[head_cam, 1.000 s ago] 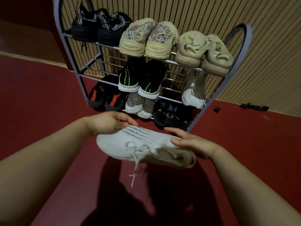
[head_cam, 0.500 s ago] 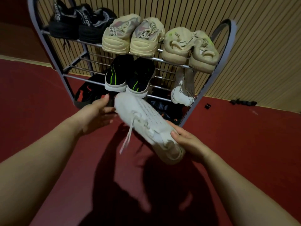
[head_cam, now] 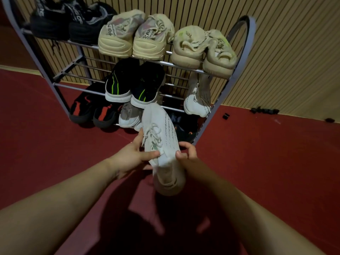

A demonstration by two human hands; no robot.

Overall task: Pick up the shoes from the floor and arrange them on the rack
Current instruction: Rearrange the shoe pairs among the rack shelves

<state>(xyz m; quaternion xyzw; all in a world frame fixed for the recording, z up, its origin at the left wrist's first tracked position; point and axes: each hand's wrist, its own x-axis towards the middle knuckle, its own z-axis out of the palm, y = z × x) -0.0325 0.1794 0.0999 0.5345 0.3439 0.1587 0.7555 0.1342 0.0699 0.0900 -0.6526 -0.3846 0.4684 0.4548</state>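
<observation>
A white knit sneaker (head_cam: 161,133) hangs in the air in front of the metal shoe rack (head_cam: 237,74), toe pointing at the rack and heel toward me. My left hand (head_cam: 132,157) grips its left side near the laces. My right hand (head_cam: 185,153) pinches its collar from the right. Its matching white sneaker (head_cam: 196,100) stands on the right end of the middle shelf. A black pair with green stripes (head_cam: 134,85) sits mid-shelf just beyond the held shoe's toe.
The top shelf holds a black pair (head_cam: 71,21) and two beige pairs (head_cam: 134,37). Black-and-red shoes (head_cam: 93,111), a grey pair and a dark pair fill the bottom level. A slatted wooden wall (head_cam: 294,52) stands behind. Small black objects (head_cam: 265,110) lie on the red floor by the wall.
The white sneaker has turned from lying sideways to pointing toe-first at the rack and moved closer to it. My left hand let go briefly, then took hold of its side again.
</observation>
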